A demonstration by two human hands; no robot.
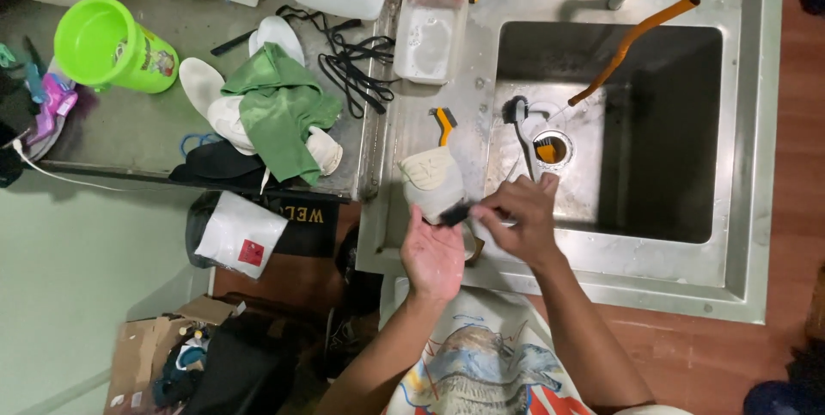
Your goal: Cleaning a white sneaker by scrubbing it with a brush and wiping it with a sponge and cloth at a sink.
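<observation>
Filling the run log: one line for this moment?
left hand: holds cream shoe | right hand: brush on shoe | place: steel sink rim | nearby: orange-handled brush, green cloth

Bright even overhead light, glare on steel sink (601, 290), deep basin shadow, wide-angle bending at edges, sharp focus

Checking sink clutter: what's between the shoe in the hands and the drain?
Head view: a black-headed brush lies in the basin between the pale shoe and the drain.
</observation>
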